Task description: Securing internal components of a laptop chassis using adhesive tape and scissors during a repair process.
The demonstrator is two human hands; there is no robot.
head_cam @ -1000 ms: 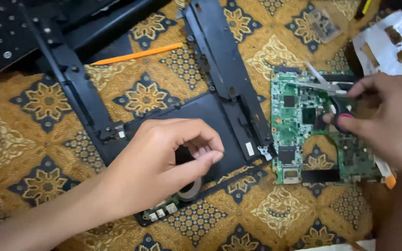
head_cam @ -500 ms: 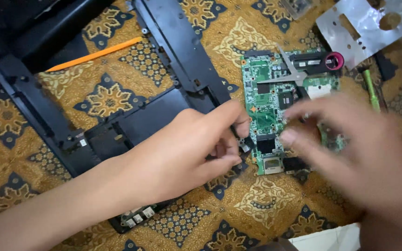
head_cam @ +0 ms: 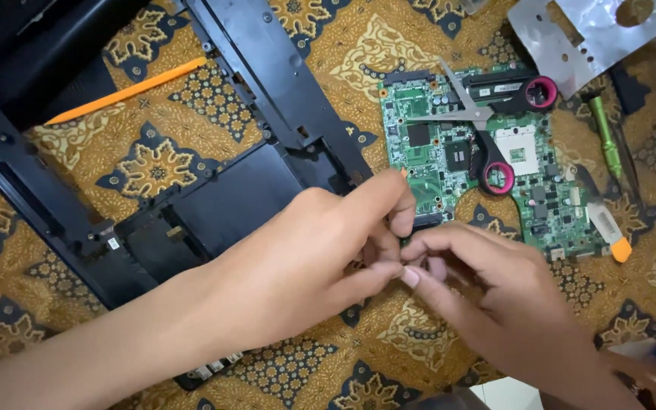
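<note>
Hands: your left hand (head_cam: 320, 266) and right hand (head_cam: 495, 296) meet fingertip to fingertip, pinched shut; whether on something small, you cannot tell | Thing: green rectangular circuit board (head_cam: 427, 152) lies just far-right of them, long axis left-right, left hand nearer its near-left corner | On it: pink-handled steel scissors (head_cam: 487, 129); black plastic laptop frame (head_cam: 252, 175) left.

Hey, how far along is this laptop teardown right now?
Done: the green circuit board is out of the black plastic frame and lies on the patterned cloth, scissors resting on it. In hand: left hand and right hand meet fingertip to fingertip at the frame's edge; what they pinch is hidden. Left: cannot tell.
</note>
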